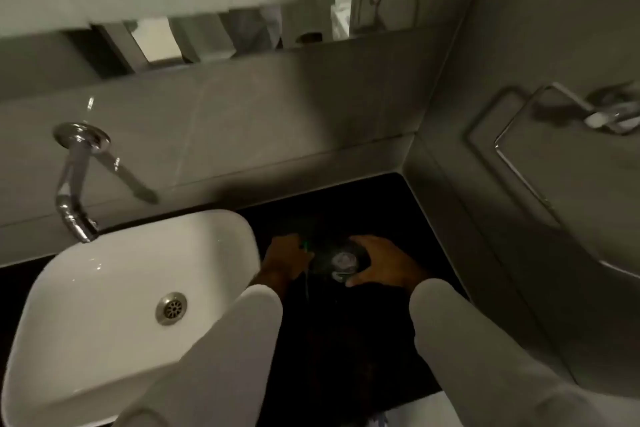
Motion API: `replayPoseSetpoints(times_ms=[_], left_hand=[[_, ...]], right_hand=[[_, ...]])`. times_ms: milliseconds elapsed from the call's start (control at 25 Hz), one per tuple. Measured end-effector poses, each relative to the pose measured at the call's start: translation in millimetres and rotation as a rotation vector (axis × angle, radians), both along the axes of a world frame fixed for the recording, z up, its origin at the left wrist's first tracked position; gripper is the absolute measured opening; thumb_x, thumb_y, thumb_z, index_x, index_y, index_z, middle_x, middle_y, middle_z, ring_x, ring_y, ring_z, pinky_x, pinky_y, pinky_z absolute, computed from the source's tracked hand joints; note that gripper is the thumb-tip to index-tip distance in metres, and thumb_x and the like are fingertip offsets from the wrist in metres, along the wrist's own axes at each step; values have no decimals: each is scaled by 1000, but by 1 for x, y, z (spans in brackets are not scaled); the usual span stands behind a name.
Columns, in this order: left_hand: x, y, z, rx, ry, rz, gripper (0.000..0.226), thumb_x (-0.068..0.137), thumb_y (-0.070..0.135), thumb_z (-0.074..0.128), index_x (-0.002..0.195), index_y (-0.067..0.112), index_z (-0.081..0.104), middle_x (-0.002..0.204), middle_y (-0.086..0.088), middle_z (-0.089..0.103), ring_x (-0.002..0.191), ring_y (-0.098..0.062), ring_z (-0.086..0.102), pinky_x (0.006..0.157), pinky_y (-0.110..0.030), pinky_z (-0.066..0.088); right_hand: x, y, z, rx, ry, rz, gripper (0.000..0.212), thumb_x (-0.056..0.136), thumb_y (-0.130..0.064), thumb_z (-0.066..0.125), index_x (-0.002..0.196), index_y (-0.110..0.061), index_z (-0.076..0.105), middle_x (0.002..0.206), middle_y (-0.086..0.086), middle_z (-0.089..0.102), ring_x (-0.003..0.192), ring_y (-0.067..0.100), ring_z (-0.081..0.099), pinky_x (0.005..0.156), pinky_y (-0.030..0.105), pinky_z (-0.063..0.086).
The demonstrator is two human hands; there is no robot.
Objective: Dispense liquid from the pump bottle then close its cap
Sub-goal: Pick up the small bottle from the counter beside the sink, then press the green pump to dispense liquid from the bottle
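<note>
A dark pump bottle (337,260) with a pale round label stands on the black counter (363,204), seen from above and dim. My right hand (379,262) wraps around its right side, fingers curled over the body. My left hand (287,258) is at the bottle's left side, by a small green part at the top; whether it presses the pump is unclear in the dark. Both arms wear pale sleeves.
A white basin (104,305) with a metal drain (171,308) sits left of the bottle. A chrome wall faucet (74,184) hangs over its back rim. A chrome holder (588,114) is mounted on the right wall. A mirror strip (346,15) runs along the back wall.
</note>
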State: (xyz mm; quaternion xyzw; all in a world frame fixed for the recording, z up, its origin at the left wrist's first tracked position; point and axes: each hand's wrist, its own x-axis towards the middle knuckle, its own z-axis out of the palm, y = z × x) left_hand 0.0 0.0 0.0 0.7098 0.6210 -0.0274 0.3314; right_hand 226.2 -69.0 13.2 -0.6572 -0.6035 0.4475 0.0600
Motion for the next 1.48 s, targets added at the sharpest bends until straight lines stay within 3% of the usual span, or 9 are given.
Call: replayPoseSetpoints(times_ms=[200, 480, 640, 760, 880, 1040, 1200, 1320, 1480], left_hand=[[14, 2, -48, -79, -29, 224, 39, 91, 31, 67, 117, 3, 70, 119, -22, 69, 111, -39, 65, 89, -39, 52], [13, 17, -45, -34, -20, 269, 37, 86, 36, 70, 110, 8, 74, 111, -19, 73, 105, -38, 68, 88, -41, 57], [15, 47, 19, 377, -398, 443, 37, 77, 52, 75, 102, 25, 77, 80, 17, 76, 87, -6, 74, 77, -18, 55], [22, 57, 57, 456, -777, 443, 31, 77, 50, 81, 104, 37, 75, 96, 17, 78, 95, -2, 75, 88, -21, 57], [29, 51, 67, 549, -699, 295, 32, 79, 48, 80, 106, 33, 75, 106, 11, 76, 103, -8, 72, 94, -28, 55], [34, 47, 58, 556, -639, 264, 32, 76, 48, 79, 107, 43, 70, 97, 23, 68, 100, -3, 69, 90, -18, 52], [37, 41, 35, 547, -624, 223, 33, 75, 44, 80, 105, 31, 75, 96, 22, 69, 91, 12, 65, 82, -2, 46], [39, 33, 25, 513, -660, 206, 32, 76, 44, 80, 106, 41, 71, 97, 32, 65, 95, 16, 63, 83, 1, 44], [36, 26, 9, 358, -675, 102, 34, 75, 36, 83, 98, 56, 67, 104, 25, 66, 97, 15, 65, 82, -1, 48]], right_hand=[[-10, -1, -37, 88, 158, -158, 77, 67, -26, 92, 137, -19, 60, 148, 5, 55, 138, 27, 53, 115, 37, 43], [-12, 18, -45, 72, 278, -258, 56, 77, -19, 87, 130, -10, 68, 150, 6, 54, 140, 28, 52, 119, 48, 39], [-7, 41, -46, 94, 146, -97, 51, 77, -28, 87, 122, -9, 72, 163, 0, 39, 158, 25, 19, 128, 42, 18], [-3, 47, -54, 97, 112, -75, 45, 75, -30, 88, 114, -11, 75, 169, -5, 28, 161, 26, 4, 129, 49, 12], [-5, 50, -57, 107, 96, -73, 46, 73, -33, 89, 112, -13, 75, 170, -6, 26, 161, 26, 0, 129, 50, 13], [-3, 52, -58, 121, 93, -68, 48, 72, -36, 89, 111, -13, 76, 170, -7, 26, 161, 27, 1, 128, 48, 13], [-1, 52, -58, 110, 85, -67, 49, 71, -39, 89, 112, -14, 76, 170, -7, 25, 161, 28, -1, 128, 48, 12], [-1, 51, -60, 123, 37, -52, 50, 71, -43, 88, 113, -18, 76, 171, -9, 20, 161, 29, -5, 128, 55, 9], [-3, 52, -60, 133, -51, -56, 51, 70, -51, 85, 114, -28, 76, 174, -12, 3, 159, 32, -17, 126, 63, 0]])
